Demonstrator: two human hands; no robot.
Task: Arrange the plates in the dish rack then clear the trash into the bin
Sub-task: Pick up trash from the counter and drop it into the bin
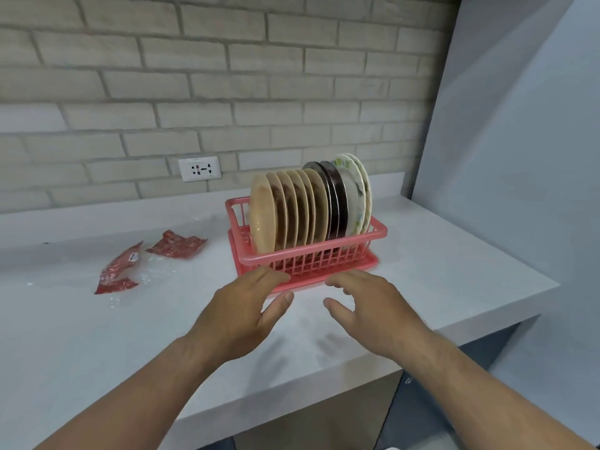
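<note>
Both hands open and empty, just near of the filled dish rack.

The left hand and right hand hover over the white counter, fingers loosely spread, holding nothing. The pink dish rack holds upright plates: tan ones at the left, 2 dark, patterned ones far right. 2 red wrappers lie to the left.
</note>
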